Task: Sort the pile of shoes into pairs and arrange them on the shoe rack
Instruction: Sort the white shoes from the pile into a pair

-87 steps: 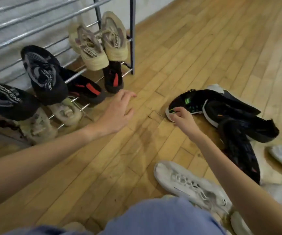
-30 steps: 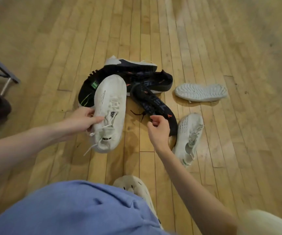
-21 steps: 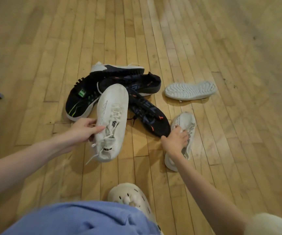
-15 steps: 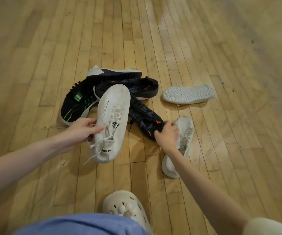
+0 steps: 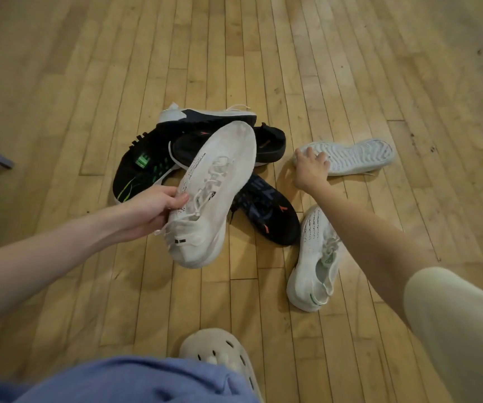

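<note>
Near: white knit sneaker (image 5: 314, 257) upright on the wood floor (image 5: 263, 53). Left hand (image 5: 153, 209) clamped on a white lace-up sneaker (image 5: 214, 196), lifted for matching. Right hand (image 5: 311, 167) spread over an overturned white shoe (image 5: 347, 157) (grip unclear). Dark pile (image 5: 193, 152) beyond.

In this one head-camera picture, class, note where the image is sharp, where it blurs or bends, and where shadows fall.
Head view: the held white sneaker and left hand are sharp; the blue clothing at the bottom edge is soft; floorboards fan outward from wide-angle distortion; a soft shadow lies under the sneaker; no harsh glare.
</note>
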`<state>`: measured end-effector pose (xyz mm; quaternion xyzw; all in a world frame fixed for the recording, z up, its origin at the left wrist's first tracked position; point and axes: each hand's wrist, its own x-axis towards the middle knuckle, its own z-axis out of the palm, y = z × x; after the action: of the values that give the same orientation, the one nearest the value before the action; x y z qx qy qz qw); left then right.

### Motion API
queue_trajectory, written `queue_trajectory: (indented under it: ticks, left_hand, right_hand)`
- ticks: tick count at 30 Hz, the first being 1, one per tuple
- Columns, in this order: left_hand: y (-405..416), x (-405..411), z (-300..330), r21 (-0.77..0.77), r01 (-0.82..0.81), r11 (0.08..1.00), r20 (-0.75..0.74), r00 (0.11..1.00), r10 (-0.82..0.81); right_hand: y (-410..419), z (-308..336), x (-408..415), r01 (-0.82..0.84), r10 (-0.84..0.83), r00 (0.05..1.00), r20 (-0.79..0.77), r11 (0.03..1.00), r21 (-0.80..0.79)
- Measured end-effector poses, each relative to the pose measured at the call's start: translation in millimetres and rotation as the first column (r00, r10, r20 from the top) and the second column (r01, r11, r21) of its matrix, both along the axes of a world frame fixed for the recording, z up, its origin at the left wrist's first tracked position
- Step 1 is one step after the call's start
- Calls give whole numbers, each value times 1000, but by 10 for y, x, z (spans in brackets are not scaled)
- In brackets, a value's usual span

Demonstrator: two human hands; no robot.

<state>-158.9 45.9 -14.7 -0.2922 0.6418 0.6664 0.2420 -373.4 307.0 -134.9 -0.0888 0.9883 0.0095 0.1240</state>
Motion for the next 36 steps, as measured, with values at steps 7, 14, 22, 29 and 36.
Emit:
queue_trajectory:
  ticks: [7, 14, 22, 29, 36]
  left_hand:
    - [74, -75, 33, 27, 56, 998, 11, 998, -56]
    - [108, -87, 79, -132, 90, 987, -77, 992, -101]
    - [204, -116, 153, -305, -29, 952, -154, 988, -20]
    - [201, -138, 167, -313, -93, 945, -177, 984, 39]
    - [246, -147, 135, -249, -118, 961, -172, 982, 76]
  right_hand:
    - [-6, -39, -104, -7, 19, 996, -86, 990, 140]
    - [-47, 26, -123, -32, 50, 992, -114, 987, 158]
    - [-149, 484, 433, -61, -288, 854, -433, 771, -633]
    - [-90, 382, 1253, 243, -719, 689, 91, 112, -964]
    - [-42, 149, 1466, 518, -678, 538, 502, -204, -831]
